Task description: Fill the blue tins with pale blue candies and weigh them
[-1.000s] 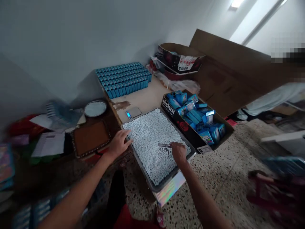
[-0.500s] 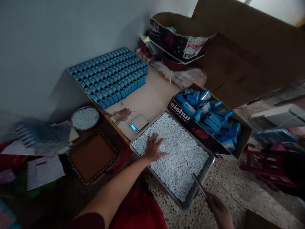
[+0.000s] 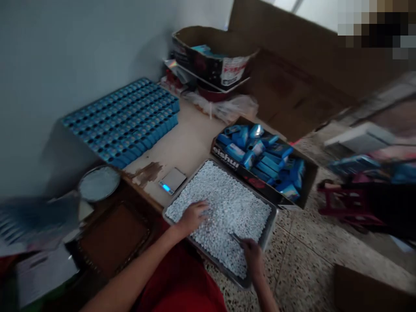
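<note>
With the left grip point(image 3: 192, 217) loosely open and right grip point(image 3: 253, 256) closed on a slim metal tool point(image 3: 236, 238), hard raking could spill small white pellets point(image 3: 224, 195) over the rectangular metal tray's point(image 3: 270, 222) near corner.

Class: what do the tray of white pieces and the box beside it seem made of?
Tray: probably metal, smooth and dully shiny; its grey rim catches light.
Box: likely cardboard, printed black outside with white lettering; its inner wall looks plain brown.

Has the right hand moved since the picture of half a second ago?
Yes: the right hand has moved inward, from outside the tray to over its edge.
</note>
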Demonstrator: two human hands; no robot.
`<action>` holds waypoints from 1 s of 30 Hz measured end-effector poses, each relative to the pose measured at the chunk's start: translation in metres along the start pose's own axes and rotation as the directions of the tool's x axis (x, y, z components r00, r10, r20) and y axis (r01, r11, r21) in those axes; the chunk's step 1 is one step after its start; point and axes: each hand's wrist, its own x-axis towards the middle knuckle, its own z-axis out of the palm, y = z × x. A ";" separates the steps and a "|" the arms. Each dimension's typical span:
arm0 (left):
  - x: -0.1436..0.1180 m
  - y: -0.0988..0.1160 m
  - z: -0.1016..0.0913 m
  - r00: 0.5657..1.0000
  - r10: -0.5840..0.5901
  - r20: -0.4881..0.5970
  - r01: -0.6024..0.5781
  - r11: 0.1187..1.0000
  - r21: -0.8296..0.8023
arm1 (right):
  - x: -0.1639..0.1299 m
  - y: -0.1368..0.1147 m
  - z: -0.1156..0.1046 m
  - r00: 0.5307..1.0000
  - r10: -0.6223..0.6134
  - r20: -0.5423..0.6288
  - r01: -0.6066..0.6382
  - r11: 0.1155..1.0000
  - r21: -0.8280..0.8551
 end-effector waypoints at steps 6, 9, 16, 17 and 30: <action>0.089 -0.011 -0.089 0.972 0.084 -0.221 -0.054 0.989 0.139 | 0.052 -0.059 0.089 0.999 -0.023 -0.025 0.026 0.991 0.135; 0.197 0.038 -0.112 0.915 0.327 -0.238 -0.257 0.925 0.280 | 0.060 -0.061 0.093 0.999 -0.018 0.027 0.012 0.979 0.201; 0.345 0.100 -0.088 0.745 0.431 0.508 -0.649 0.645 0.404 | 0.039 -0.046 0.063 0.977 0.146 0.154 -0.201 0.868 0.455; 0.349 0.097 -0.087 0.729 0.413 0.545 -0.660 0.634 0.403 | 0.036 -0.046 0.062 0.971 0.179 0.158 -0.234 0.847 0.477; 0.195 -0.001 -0.140 0.991 0.084 0.109 -0.034 0.917 -0.397 | 0.013 -0.162 -0.007 0.971 0.177 0.159 -0.237 0.772 0.590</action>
